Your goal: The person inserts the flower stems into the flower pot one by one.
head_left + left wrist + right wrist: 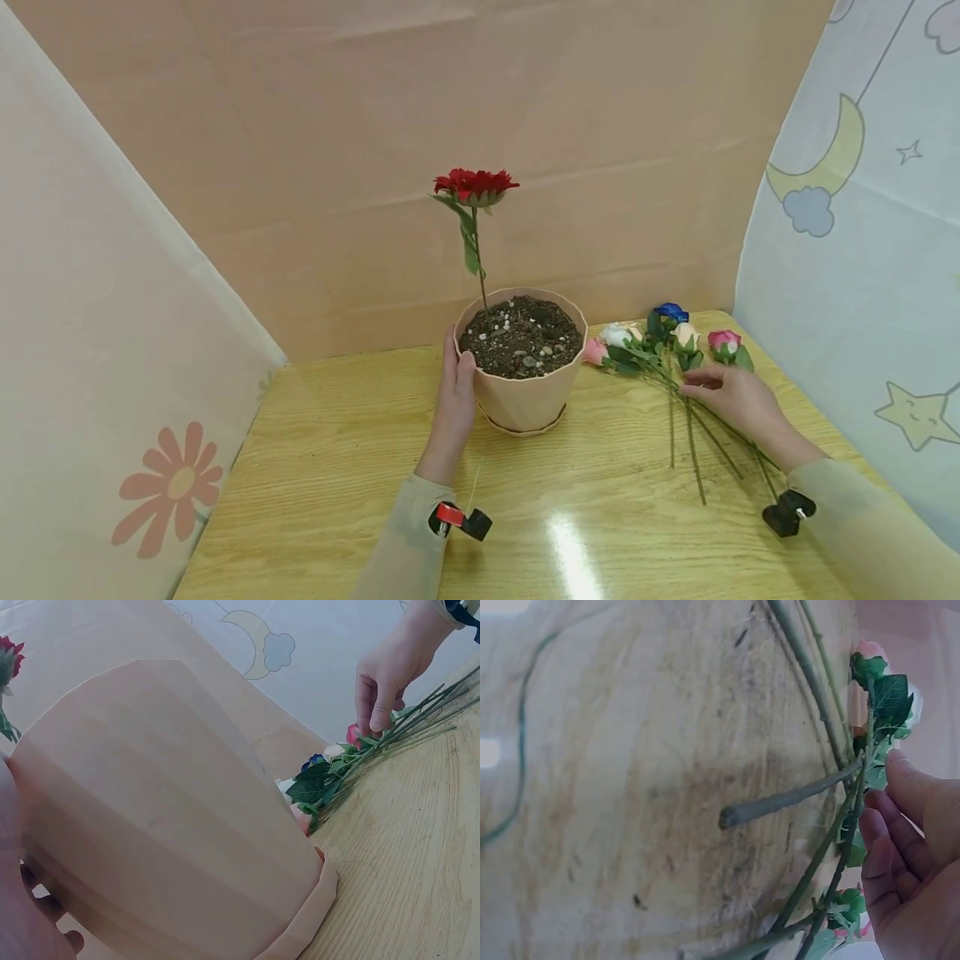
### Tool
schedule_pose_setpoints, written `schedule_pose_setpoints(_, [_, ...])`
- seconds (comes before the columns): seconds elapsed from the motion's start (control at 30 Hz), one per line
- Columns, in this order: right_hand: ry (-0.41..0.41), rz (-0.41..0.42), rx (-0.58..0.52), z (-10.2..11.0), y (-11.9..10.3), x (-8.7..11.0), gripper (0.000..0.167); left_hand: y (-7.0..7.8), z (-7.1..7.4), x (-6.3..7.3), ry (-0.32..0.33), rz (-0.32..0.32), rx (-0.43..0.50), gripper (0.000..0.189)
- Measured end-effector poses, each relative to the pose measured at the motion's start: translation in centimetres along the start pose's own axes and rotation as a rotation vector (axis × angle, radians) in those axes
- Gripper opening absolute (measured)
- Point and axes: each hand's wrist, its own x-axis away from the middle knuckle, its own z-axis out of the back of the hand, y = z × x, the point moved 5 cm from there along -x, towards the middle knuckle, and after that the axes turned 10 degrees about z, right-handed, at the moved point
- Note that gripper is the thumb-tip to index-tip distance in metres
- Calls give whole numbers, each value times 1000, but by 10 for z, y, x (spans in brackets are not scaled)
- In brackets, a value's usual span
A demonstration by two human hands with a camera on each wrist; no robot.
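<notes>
A peach flower pot [525, 400] full of dark soil [521, 342] stands on the table. One red flower [476, 185] on a tall stem rises from the soil's left side. My left hand [455, 392] holds the pot's left side, thumb at the front below the rim and fingers round the side. To the right lie several loose artificial roses [618, 336] with crossing green stems [697, 417]. Over those stems is my right hand [738, 404], fingers bent and fingertips right at them. In the right wrist view, a gap shows between its thumb and index finger [881, 806].
The wooden table [337, 467] meets a peach backdrop [375, 208] behind the pot. Pale printed cloth walls [885, 275] stand at both sides. Blue [671, 312] and pink [724, 340] blooms lie near the table's back right corner. A thin green strand [521, 750] shows in the right wrist view.
</notes>
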Motion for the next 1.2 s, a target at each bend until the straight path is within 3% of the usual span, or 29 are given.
schedule_pose_setpoints(0.53, [-12,40,9,-8,9,-2,34,0,0,2,3,32,-31,65])
schedule_pose_setpoints(0.83, [-55,14,4,-9,13,-3,32,0,0,1,6,-5,-30,67])
schedule_pose_setpoints(1.2, [-81,22,13,0,3,-1,27,0,0,0,14,-5,-25,66])
